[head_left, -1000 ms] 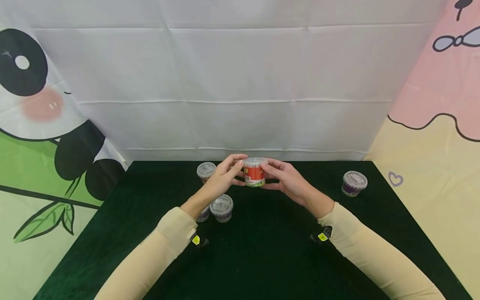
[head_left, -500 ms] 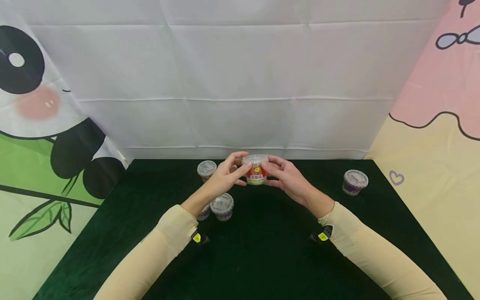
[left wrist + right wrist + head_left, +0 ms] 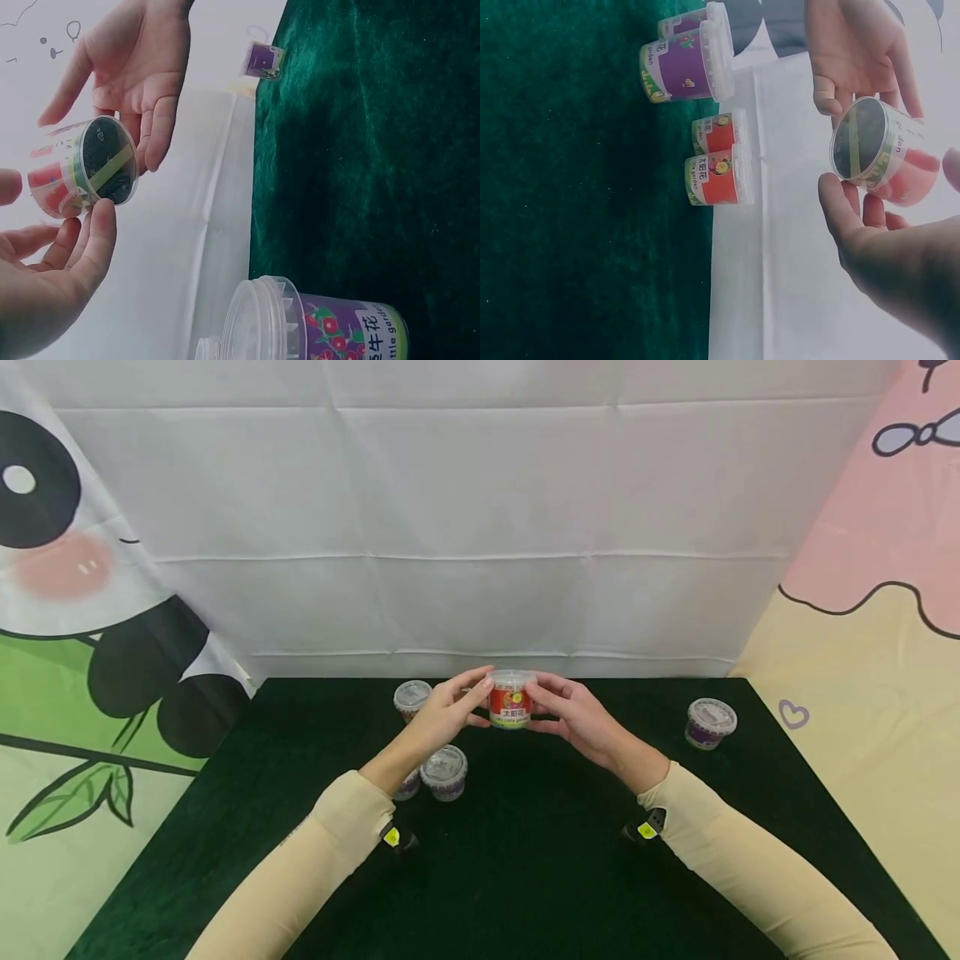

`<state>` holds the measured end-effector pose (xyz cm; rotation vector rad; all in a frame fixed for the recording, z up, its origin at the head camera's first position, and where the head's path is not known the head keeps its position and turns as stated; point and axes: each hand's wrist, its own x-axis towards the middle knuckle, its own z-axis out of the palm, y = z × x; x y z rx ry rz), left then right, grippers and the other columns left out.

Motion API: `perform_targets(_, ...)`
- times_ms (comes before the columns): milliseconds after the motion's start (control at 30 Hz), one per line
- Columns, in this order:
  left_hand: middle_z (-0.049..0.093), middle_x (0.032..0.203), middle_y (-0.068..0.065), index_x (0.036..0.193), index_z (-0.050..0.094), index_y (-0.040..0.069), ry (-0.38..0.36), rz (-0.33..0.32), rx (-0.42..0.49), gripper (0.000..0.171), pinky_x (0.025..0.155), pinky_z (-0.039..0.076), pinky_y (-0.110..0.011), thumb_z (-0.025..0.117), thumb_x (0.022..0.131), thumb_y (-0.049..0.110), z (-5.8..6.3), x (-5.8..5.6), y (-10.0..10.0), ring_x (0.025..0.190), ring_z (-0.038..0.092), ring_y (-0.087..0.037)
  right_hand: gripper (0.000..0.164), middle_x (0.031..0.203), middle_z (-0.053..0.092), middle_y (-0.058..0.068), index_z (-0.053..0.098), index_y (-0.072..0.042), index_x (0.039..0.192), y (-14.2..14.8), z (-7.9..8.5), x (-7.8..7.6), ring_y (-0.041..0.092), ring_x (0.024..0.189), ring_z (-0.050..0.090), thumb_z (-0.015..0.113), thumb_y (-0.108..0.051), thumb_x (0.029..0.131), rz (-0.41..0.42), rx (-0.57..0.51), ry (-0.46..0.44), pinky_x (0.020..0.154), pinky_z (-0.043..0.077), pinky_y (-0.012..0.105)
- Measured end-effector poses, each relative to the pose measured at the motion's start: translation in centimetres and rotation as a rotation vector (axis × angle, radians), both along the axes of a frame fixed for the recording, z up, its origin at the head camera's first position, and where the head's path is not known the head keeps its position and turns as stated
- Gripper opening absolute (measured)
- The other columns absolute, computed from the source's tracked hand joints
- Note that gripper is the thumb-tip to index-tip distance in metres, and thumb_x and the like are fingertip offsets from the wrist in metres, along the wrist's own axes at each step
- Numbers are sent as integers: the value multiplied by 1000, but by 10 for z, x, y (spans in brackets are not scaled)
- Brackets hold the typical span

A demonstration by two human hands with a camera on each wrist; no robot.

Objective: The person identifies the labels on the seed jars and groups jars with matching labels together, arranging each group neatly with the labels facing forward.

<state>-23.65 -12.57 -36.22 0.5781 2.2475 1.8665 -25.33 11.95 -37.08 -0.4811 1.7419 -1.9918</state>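
Note:
Up near the table's back edge, a small clear plastic tub (image 3: 512, 703) with a red label and a clear lid is held between both hands. My left hand (image 3: 444, 712) pinches its left side, thumb in front. On the opposite side my right hand (image 3: 581, 717) pinches it the same way, fingers behind. The label, with a yellow flower and printed characters, faces the head camera. Both wrist views look at the tub's underside, where dark contents and a pale green strip show through; the left wrist view has the tub (image 3: 105, 161) between the two hands.
Left of centre stand two purple-labelled tubs (image 3: 684, 69), one partly under my left forearm in the head view. Two red-labelled tubs (image 3: 718, 178) stand farther back. Another purple tub (image 3: 710, 724) sits at the right of the green cloth-covered table (image 3: 525, 877). A white sheet (image 3: 465, 527) hangs behind.
The tub has turned between my hands, so the flower and characters on its label now face the head camera. Both hands stay nearly in place, and the standing tubs have not moved.

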Motion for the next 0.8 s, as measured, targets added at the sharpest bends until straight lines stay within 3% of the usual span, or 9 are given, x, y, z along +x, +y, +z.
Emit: perform_targets(800,49,141,-17,154,41,8,-21,-23,16,52,91,58,-41,47,110,34,-4,-3,-5,114,56,-33,54,140,48,16,39,-5,152,-1,1,1,28,119,54,52,-33,107,9,15,1,105,49,42)
